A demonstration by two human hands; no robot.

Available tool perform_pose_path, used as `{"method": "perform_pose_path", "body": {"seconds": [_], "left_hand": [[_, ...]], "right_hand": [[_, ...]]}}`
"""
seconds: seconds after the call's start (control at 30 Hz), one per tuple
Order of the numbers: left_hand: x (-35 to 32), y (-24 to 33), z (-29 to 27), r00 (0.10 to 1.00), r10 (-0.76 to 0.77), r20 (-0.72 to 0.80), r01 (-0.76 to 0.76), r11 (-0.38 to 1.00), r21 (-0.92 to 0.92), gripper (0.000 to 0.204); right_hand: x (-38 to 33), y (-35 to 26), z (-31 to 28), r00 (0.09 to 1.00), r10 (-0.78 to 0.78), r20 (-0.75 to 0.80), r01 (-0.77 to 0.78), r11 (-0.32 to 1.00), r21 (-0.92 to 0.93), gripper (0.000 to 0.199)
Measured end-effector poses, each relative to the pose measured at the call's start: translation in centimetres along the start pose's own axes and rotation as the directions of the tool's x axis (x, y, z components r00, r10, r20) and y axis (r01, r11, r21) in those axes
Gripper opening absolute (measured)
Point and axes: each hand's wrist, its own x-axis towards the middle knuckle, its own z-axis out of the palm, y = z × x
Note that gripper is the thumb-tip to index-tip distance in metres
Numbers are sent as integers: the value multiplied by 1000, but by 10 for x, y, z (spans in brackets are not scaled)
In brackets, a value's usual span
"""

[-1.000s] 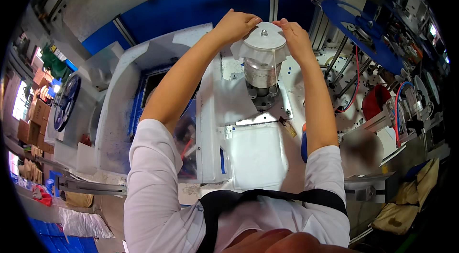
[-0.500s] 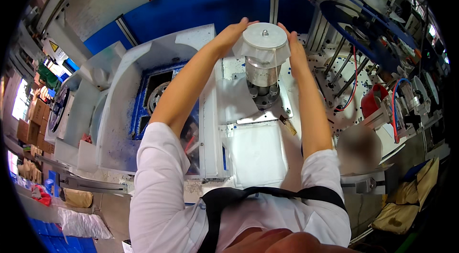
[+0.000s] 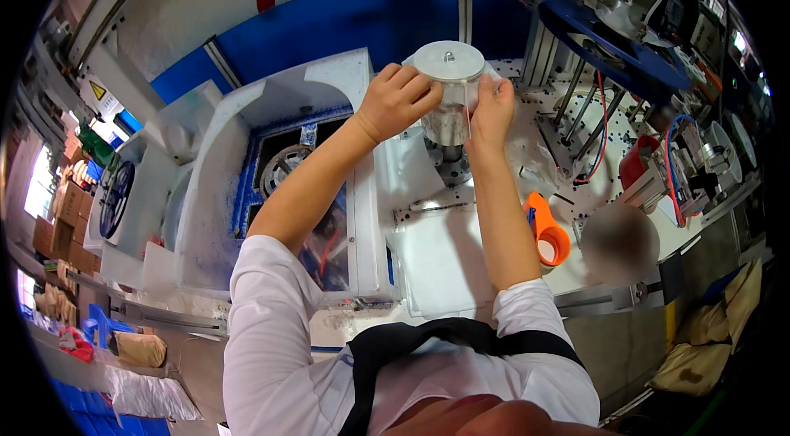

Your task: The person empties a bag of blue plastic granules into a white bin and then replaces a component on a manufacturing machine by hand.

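A metal cylinder [image 3: 445, 125] with a round white disc [image 3: 448, 61] on top stands upright on its mount in front of me. Thin, whitish, see-through sheet material [image 3: 455, 93] hangs around its upper part, just under the disc. My left hand [image 3: 400, 102] is closed at the left side of the cylinder, fingers curled over the sheet's edge. On the opposite side my right hand [image 3: 491, 113] pinches the sheet between thumb and fingers. Nearer to me lies a stack of white sheets [image 3: 436, 267]. The fingertips of both hands are partly hidden.
An orange tape dispenser [image 3: 546, 232] lies right of my right forearm. A white-walled bin with a blue interior [image 3: 206, 197] stands at left. At right are a blue wheel on rods [image 3: 613, 41], a red container [image 3: 640, 161] and air hoses.
Both hands have come nearer to me and lower around the cylinder, and their fingers have curled in from a stretched pose. The orange tape dispenser now shows beside my right forearm.
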Motion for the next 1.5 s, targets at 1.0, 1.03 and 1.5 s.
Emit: {"method": "perform_pose_path", "body": {"seconds": [1.0,1.03,1.5], "left_hand": [[-18,67,-213,853,-177,490,420,791,-446,28],[-16,76,-216,864,-143,482,401,775,-488,28],[-31,158,-214,606,-391,693,731,-70,-679,47]], "right_hand": [[-159,-54,-191,962,-12,275,250,-375,-893,36],[-161,-54,-196,973,79,218,230,-457,-859,36],[-268,-99,-164,882,273,384,-161,941,-299,48]]}}
